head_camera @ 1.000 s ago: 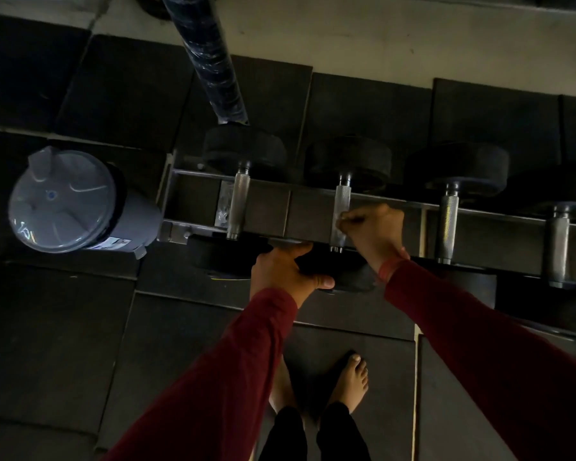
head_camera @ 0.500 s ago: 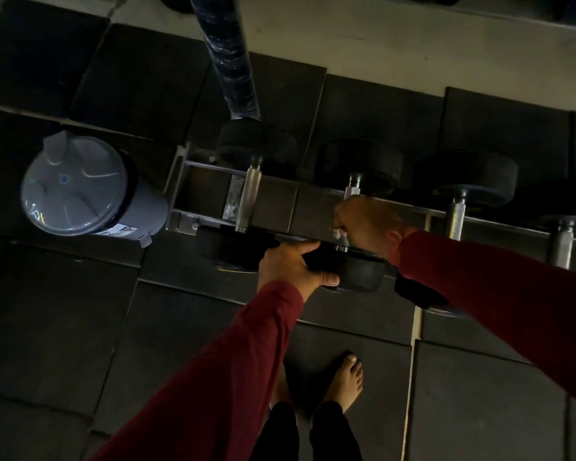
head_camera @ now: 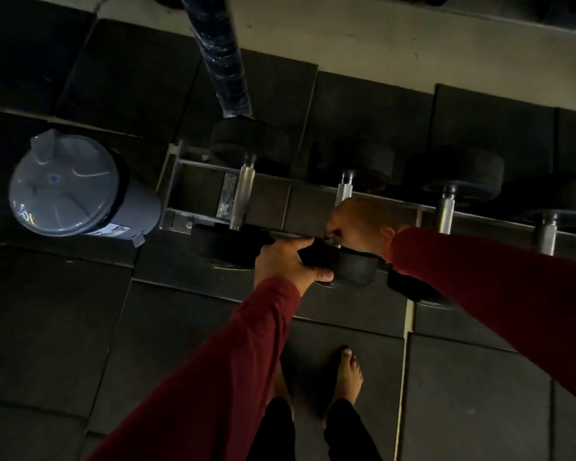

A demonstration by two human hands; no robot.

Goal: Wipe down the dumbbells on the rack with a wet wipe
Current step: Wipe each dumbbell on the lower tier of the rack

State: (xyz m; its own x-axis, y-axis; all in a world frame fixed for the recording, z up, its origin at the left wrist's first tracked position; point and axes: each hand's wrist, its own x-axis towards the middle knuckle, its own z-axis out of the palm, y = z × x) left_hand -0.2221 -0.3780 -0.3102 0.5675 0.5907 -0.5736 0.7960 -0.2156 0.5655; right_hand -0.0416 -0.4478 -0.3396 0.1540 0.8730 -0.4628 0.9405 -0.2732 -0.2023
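Note:
Several black dumbbells with steel handles lie across a low metal rack (head_camera: 196, 165). My left hand (head_camera: 288, 261) grips the near black head (head_camera: 353, 266) of the second dumbbell from the left. My right hand (head_camera: 360, 221) is curled round that dumbbell's steel handle (head_camera: 345, 191), near its lower end. A small pale bit shows under the right fingers; I cannot tell whether it is the wipe. The leftmost dumbbell (head_camera: 243, 191) lies untouched beside my left hand.
A grey lidded bin (head_camera: 67, 186) stands left of the rack. A dark wrapped pole (head_camera: 218, 51) rises behind the leftmost dumbbell. More dumbbells (head_camera: 446, 207) continue to the right. My bare feet (head_camera: 348, 374) stand on black rubber floor tiles below the rack.
My right hand has slid down the steel handle toward the near head. My left hand keeps its grip on that head. The view has shifted slightly.

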